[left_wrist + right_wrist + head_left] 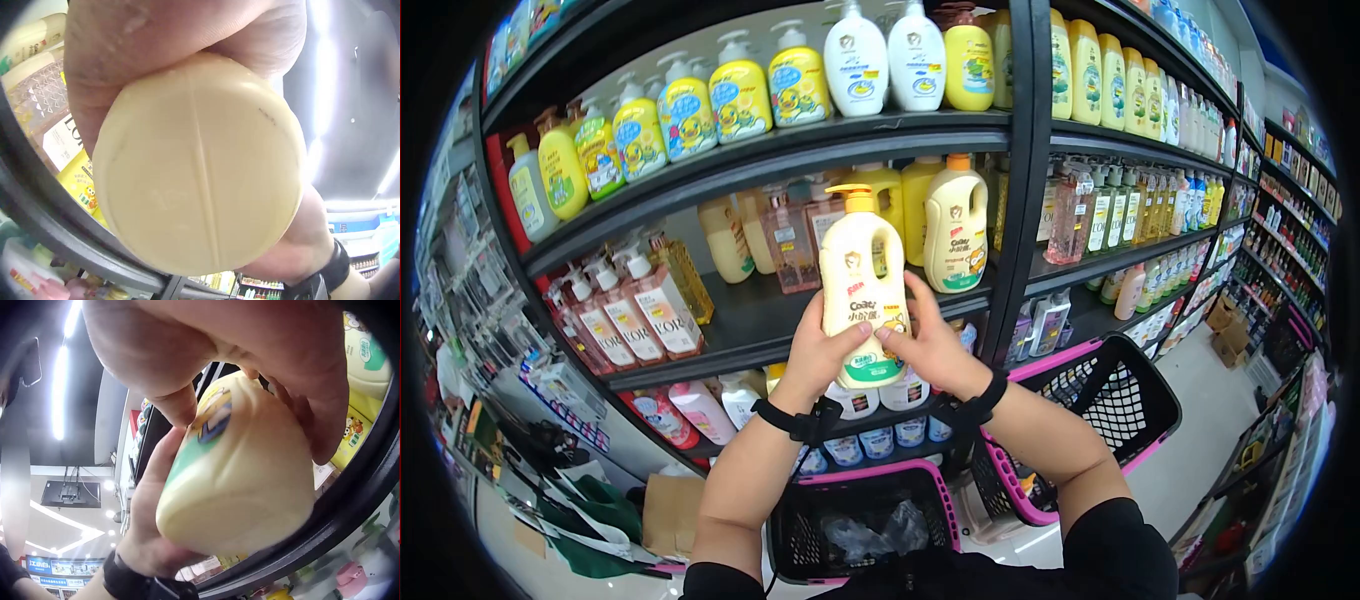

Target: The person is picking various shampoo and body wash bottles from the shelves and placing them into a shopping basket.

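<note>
Head view: the left hand (825, 350) and the right hand (930, 350) grip a cream bottle (864, 300) from opposite sides, low on its body. Both thumbs press on the front label; the other fingers curl round the sides, partly hidden by the bottle. The bottle, roughly upright, is in front of the middle shelf (750, 325), its label facing the camera and its yellow pump (857, 197) on top. On that shelf, a similar bottle (956, 230) with an orange cap stands to the right. Below are a basket (948, 500) with plastic bags (870, 535) inside and another black basket (1135, 390), both pink-rimmed.

Left wrist view: the bottle's round base fills the middle. The left hand wraps over it from above, its fingertips out of sight; the right hand shows at the lower right.

Right wrist view: the right hand's thumb and fingers hold the bottle from either side, while the left hand supports it on the far side, a black strap (119, 577) round its wrist.
</note>
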`<act>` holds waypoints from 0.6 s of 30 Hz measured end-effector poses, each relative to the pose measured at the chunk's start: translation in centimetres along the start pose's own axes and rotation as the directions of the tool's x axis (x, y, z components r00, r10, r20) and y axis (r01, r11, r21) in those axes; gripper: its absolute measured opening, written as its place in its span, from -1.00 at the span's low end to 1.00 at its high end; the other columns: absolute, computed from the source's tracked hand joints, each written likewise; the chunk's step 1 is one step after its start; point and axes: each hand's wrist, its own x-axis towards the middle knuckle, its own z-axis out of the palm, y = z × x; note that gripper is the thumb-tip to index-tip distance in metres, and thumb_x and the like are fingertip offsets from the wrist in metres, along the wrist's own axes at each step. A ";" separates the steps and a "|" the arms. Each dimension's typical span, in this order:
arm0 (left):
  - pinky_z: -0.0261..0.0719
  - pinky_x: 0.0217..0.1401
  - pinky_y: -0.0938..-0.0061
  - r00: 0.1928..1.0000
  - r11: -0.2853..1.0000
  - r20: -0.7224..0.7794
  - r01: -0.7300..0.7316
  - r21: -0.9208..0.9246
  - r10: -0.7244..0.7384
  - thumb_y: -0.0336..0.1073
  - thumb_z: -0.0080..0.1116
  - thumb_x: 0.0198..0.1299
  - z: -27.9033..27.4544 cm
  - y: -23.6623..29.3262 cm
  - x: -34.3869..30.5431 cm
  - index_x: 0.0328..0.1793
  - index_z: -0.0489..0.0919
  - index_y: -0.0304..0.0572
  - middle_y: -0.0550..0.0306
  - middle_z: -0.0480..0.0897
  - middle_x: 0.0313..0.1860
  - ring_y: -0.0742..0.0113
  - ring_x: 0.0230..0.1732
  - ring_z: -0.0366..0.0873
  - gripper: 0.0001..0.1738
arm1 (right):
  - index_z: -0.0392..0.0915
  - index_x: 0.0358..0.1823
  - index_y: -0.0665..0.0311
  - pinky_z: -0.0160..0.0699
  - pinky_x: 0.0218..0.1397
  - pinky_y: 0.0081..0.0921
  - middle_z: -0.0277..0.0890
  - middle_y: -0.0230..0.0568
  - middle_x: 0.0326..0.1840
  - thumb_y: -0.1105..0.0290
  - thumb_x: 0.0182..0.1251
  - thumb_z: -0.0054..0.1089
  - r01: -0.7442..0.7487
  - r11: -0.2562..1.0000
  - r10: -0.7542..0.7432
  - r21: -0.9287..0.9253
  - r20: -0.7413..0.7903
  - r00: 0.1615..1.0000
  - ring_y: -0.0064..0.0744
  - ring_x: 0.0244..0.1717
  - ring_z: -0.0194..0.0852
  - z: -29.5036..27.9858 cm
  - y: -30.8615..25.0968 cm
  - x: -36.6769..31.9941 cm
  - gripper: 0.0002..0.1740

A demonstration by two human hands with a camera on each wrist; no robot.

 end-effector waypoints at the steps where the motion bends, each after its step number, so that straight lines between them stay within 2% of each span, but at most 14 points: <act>1: 0.60 0.30 0.30 1.000 1.000 -0.006 0.017 0.005 -0.017 -0.49 0.36 0.20 0.1 0.0 0.9 0.48 0.31 -0.36 -0.05 0.60 0.26 0.20 0.23 0.61 -0.28 | -0.32 0.67 0.31 0.37 0.49 -0.29 0.20 0.15 0.53 0.51 0.44 0.24 0.102 0.992 -0.102 -0.081 -0.004 0.995 -0.18 0.47 0.31 -0.2 1.1 0.7 0.00; 3: 0.61 0.30 0.30 0.999 0.999 -0.022 0.050 0.009 -0.049 -0.48 0.36 0.21 0.4 -0.2 2.7 0.47 0.32 -0.36 -0.06 0.61 0.25 0.19 0.22 0.62 -0.29 | -0.33 0.66 0.39 0.28 0.54 -0.30 0.18 0.13 0.54 0.51 0.41 0.27 0.195 0.969 -0.203 -0.149 -0.040 0.978 -0.19 0.51 0.26 -0.7 1.7 1.5 0.04; 6: 0.60 0.29 0.31 0.999 0.997 -0.039 0.023 0.070 -0.020 -0.48 0.36 0.22 1.1 -0.6 4.8 0.44 0.35 -0.36 -0.07 0.61 0.25 0.20 0.21 0.62 -0.33 | -0.25 0.64 0.48 0.33 0.51 -0.27 0.18 0.24 0.51 0.43 0.29 0.40 0.232 0.963 -0.242 -0.136 -0.061 0.968 -0.08 0.52 0.25 -2.1 2.8 3.3 0.10; 10: 0.57 0.32 0.31 1.000 0.991 -0.021 0.003 0.132 0.000 -0.43 0.33 0.26 0.3 -2.3 7.3 0.48 0.32 -0.33 -0.04 0.59 0.28 0.22 0.25 0.59 -0.31 | -0.20 0.64 0.49 0.30 0.52 -0.24 0.19 0.31 0.49 0.41 0.18 0.49 0.245 0.945 -0.267 -0.215 -0.081 0.960 0.05 0.51 0.26 -3.5 4.1 5.4 0.17; 13: 0.55 0.34 0.33 1.000 0.992 -0.008 -0.021 0.125 0.022 -0.40 0.35 0.26 0.1 -3.0 8.3 0.48 0.32 -0.34 -0.02 0.59 0.28 0.24 0.25 0.58 -0.31 | -0.24 0.63 0.53 0.21 0.58 -0.27 0.14 0.23 0.54 0.46 0.15 0.51 0.196 0.935 -0.225 -0.295 -0.067 0.972 -0.07 0.57 0.17 -4.3 4.0 6.1 0.20; 18: 0.49 0.41 0.32 0.999 0.991 0.019 -0.044 0.127 0.042 -0.38 0.33 0.30 -0.8 -4.2 9.6 0.58 0.21 -0.27 0.00 0.52 0.37 0.23 0.34 0.52 -0.22 | -0.21 0.63 0.53 0.12 0.62 -0.23 0.08 0.31 0.57 0.36 0.13 0.56 0.187 0.906 -0.239 -0.381 -0.094 0.967 0.07 0.61 0.09 -5.0 4.7 7.2 0.24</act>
